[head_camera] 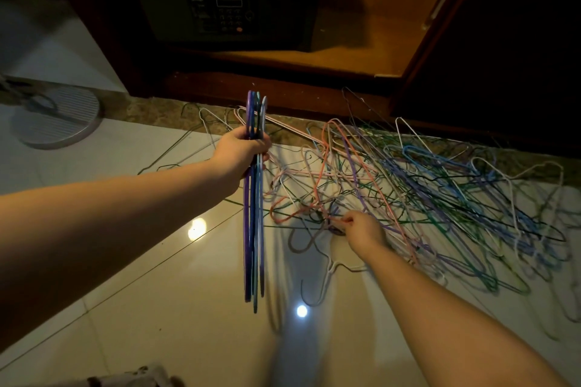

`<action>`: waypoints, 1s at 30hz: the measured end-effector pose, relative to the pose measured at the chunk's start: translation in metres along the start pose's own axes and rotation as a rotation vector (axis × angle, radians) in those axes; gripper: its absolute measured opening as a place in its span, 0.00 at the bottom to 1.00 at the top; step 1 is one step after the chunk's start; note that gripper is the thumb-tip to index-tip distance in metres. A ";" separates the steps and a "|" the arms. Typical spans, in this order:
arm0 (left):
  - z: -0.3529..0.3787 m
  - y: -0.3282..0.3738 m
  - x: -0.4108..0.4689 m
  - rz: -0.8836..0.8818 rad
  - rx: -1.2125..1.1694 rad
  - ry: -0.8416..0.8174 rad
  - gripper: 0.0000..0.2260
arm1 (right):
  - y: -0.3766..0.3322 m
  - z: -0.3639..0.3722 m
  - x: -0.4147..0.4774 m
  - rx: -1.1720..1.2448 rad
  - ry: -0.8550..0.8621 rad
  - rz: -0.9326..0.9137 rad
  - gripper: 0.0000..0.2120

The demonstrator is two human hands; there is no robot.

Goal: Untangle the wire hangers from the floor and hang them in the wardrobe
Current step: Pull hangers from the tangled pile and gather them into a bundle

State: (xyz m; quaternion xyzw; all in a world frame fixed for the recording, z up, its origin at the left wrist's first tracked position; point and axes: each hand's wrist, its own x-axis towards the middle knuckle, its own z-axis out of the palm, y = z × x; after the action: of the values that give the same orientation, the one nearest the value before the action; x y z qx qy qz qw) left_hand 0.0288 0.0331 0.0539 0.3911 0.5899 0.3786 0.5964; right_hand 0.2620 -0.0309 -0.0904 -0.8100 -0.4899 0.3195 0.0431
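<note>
**A:** Entry one, nearest the lens?
**B:** Left forearm, lower left of the frame. Left hand, centre, fingers curled round a bundle of hangers. The bundle stands upright in the frame, hooks on top.

**A:** Entry two?
**B:** Right hand, lower centre, fingertips pinching a pink wire.

**A:** Where is that wire?
**B:** At the left edge of the pile on the floor. The pile spreads right and up-frame from the right hand, most wires running upper left to lower right.

**A:** Nearer hand?
**B:** Right hand; the left hangs apart, occupied.

**A:** Wardrobe?
**B:** Wardrobe, top centre, open, beyond the pile. Likely needs a pull leftward, toward the bundle.
</note>
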 end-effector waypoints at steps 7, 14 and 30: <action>-0.005 0.005 0.003 0.018 -0.012 0.030 0.06 | -0.016 -0.024 -0.008 0.089 0.138 -0.094 0.09; -0.007 0.014 0.004 0.047 -0.058 0.050 0.06 | -0.043 -0.046 -0.017 0.331 0.390 -0.092 0.10; -0.005 0.020 0.003 0.120 -0.121 -0.028 0.08 | -0.156 -0.036 -0.086 0.843 0.297 -0.295 0.05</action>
State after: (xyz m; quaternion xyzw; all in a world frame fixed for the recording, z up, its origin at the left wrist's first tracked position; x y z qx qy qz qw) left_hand 0.0237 0.0445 0.0711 0.3940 0.5333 0.4432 0.6033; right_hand 0.1357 -0.0120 0.0387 -0.6805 -0.4157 0.3617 0.4830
